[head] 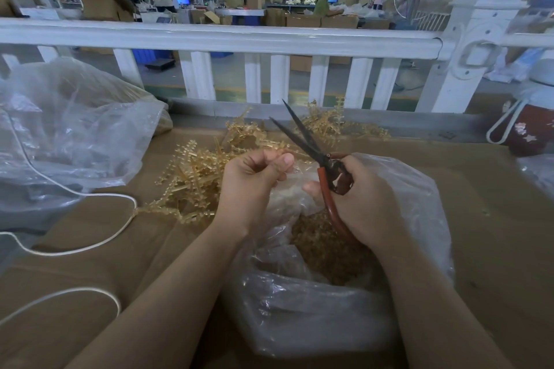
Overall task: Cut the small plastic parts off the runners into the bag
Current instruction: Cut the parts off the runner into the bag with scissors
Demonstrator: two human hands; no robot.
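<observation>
My right hand (364, 198) grips red-handled scissors (325, 165) over a clear plastic bag (329, 308); the dark blades stand apart and point up and left. My left hand (254, 180) hovers over the bag's left rim with fingers curled, thumb pressed to them; whether a runner sits in the pinch I cannot tell. Small amber cut parts (326, 252) fill the bag's bottom. A heap of amber runners (195, 177) with parts on them lies on the cardboard left of the bag, and more runners (326, 124) lie behind the scissors.
A big crumpled clear bag (69, 135) sits at the left. A white cord (99, 237) loops across the cardboard surface (494, 219). A dark red bottle (530, 132) stands at the right. A white railing (269, 39) runs behind the table.
</observation>
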